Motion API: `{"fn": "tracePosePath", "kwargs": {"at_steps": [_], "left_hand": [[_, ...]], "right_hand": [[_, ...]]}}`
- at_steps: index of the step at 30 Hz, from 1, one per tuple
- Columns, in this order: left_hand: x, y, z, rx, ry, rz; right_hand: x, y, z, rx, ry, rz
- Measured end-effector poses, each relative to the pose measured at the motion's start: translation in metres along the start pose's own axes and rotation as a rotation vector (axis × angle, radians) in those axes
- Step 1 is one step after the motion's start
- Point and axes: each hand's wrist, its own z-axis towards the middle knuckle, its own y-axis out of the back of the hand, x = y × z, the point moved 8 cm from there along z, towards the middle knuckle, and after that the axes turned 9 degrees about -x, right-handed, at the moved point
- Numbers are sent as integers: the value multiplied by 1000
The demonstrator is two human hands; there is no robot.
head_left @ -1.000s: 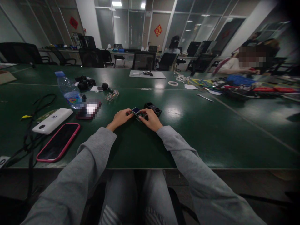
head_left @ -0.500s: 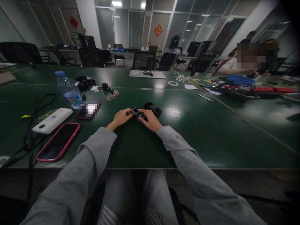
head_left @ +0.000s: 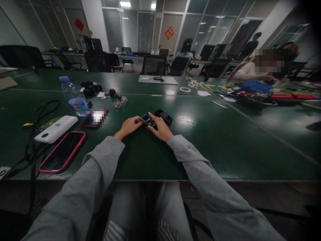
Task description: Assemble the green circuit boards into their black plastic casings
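Note:
A small dark device with a little screen [head_left: 145,117] is between my two hands, over the green table [head_left: 150,157]. My left hand [head_left: 129,126] pinches its left side, fingers closed. On its right side my right hand [head_left: 160,128] grips it between thumb and fingers, one finger raised beside the screen. Fingers cover part of the device's body. A black open case with compartments [head_left: 164,116] rests on the table just behind my right hand.
To the left lie a pink-edged phone [head_left: 62,152], a white power bank [head_left: 56,129], black cables and a plastic bottle [head_left: 72,95]. Glasses [head_left: 120,101] are further back. At right, a person sits behind tools, cables and a blue item [head_left: 258,86].
The small screen shows more fully, and a finger of my right hand has lifted off it. In the background at right, a standing person has come into clearer view.

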Motion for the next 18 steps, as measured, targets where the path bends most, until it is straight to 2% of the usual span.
{"fn": "tracePosePath", "kwargs": {"at_steps": [12,15,18], "left_hand": [[2,-1,0,3,14,-7],[1,0,0,1,17,-5],[0,1,-1,6,7,-11]], "right_hand": [[2,-3,1,40,11,-36],[3,14,5,-87,-6,-51],[-7,38,7,-263,-98,-146]]}}
